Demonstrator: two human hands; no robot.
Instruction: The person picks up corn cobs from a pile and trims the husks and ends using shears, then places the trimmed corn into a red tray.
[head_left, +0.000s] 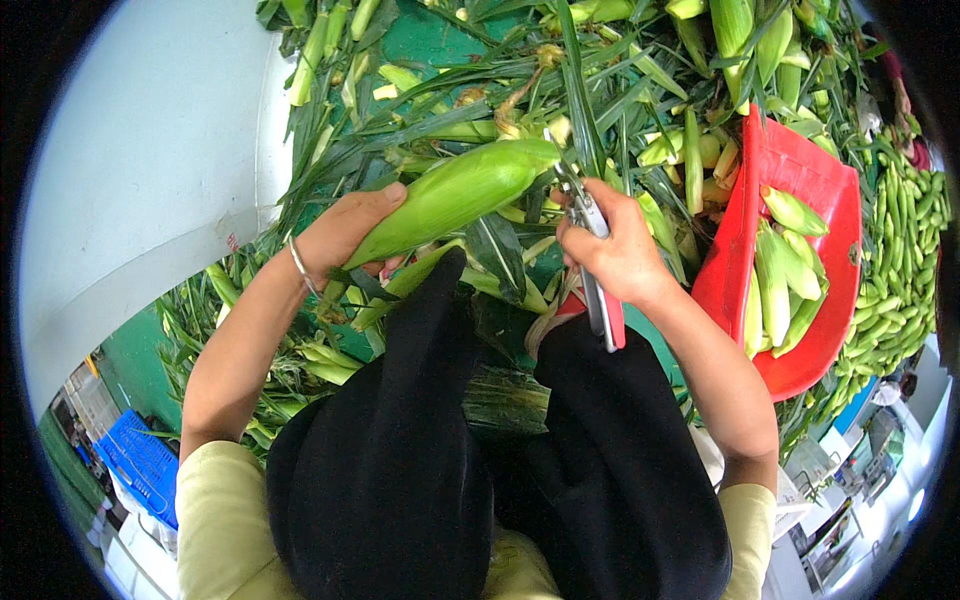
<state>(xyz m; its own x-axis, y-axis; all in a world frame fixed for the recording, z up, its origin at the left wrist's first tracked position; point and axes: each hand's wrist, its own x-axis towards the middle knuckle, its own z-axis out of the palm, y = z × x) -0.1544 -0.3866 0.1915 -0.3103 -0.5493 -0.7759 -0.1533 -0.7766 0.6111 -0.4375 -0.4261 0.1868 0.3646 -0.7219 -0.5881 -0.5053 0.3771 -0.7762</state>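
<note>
My left hand (349, 225), with a bracelet at the wrist, grips an ear of corn in its green husk (457, 191) near its lower left end. The ear slants up to the right above my knees. In my right hand (611, 240) is a pair of pruning shears (592, 217) with grey and red handles. The blades are at the ear's upper right tip; whether they touch it, I cannot tell. Cut stalks and long corn leaves (499, 255) lie below and around both hands.
To the right stands a red plastic scoop-shaped container (806, 165) holding several husked-in ears (772, 277). Beyond it is a large heap of corn ears (892, 300). A pale wall (157, 150) rises at left, with a blue plastic crate (139, 465) lower down. Another person's arm (900, 112) shows at far right.
</note>
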